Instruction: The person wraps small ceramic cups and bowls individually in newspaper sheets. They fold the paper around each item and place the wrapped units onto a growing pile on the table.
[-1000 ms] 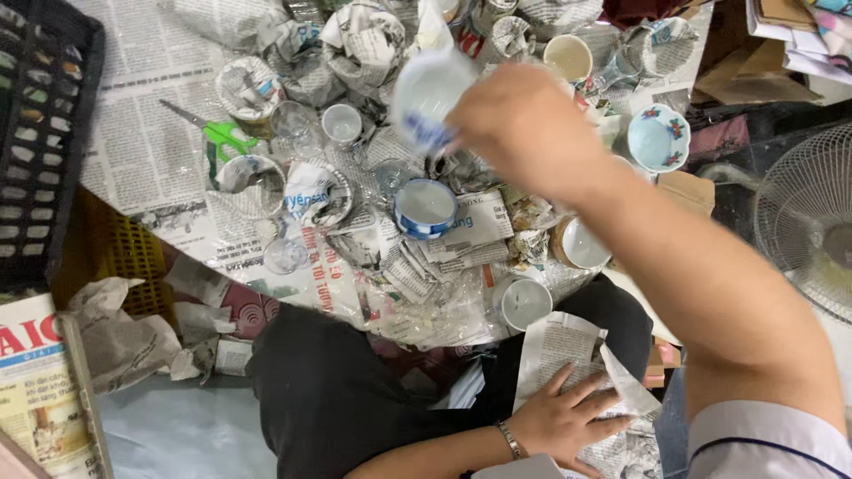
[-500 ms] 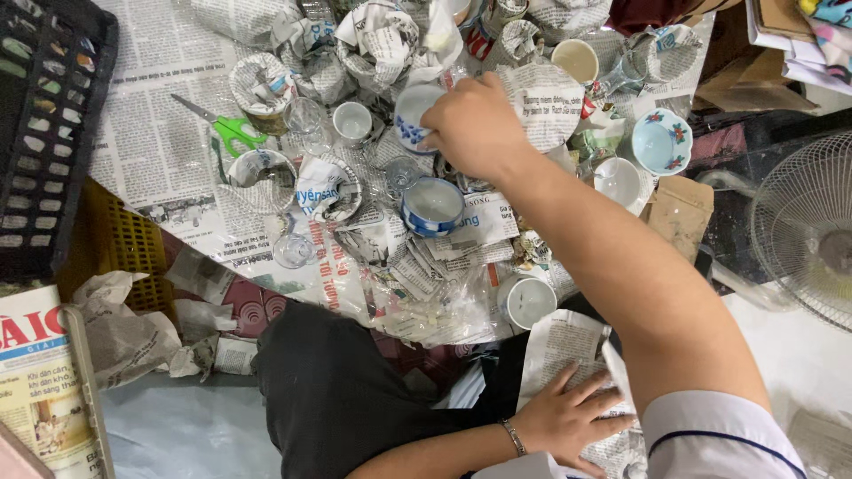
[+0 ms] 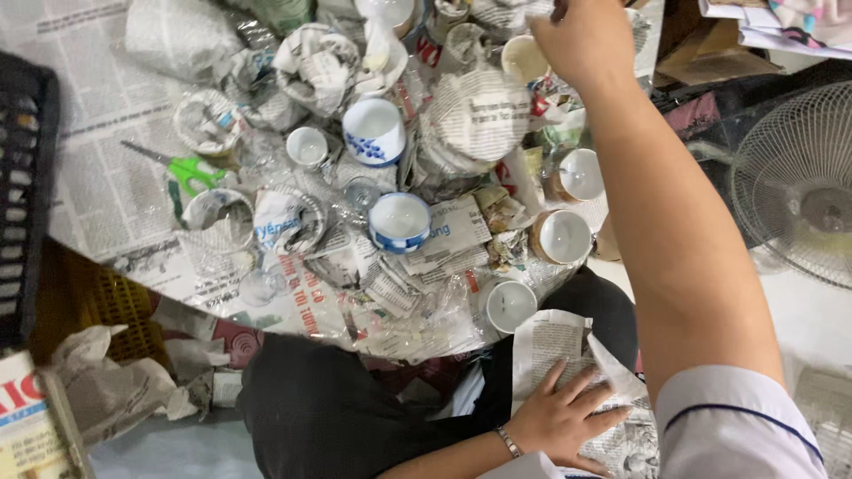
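Newspaper (image 3: 98,177) is spread over the whole desk, apparently as padding for breakable ware, and crumpled sheets and clear plastic are heaped in the middle. Small cups are scattered among them: a white cup with blue pattern (image 3: 374,131) near the far middle, a blue-rimmed cup (image 3: 398,222) at the centre, a tiny white cup (image 3: 307,146) to its left, and plain white cups (image 3: 564,236) towards the right edge, one of them (image 3: 510,306) at the near edge. A cream cup (image 3: 523,58) stands at the far edge, just beside the right hand (image 3: 581,40).

That hand is stretched far across the desk to the far edge, seen from the back; its fingers are cut off by the picture's top, so whether it is open or gripping something cannot be told. The left hand (image 3: 564,417) is laid flat and open, fingers spread, on a sheet of newspaper (image 3: 555,341) on the lap just off the near edge, seemingly pinning the sheet so it stays ready.

Green-handled scissors (image 3: 182,170) are left on the left part of the desk, within reach. A black crate (image 3: 27,177) hangs over the left edge, and a fan (image 3: 794,191) stands beyond the right edge.
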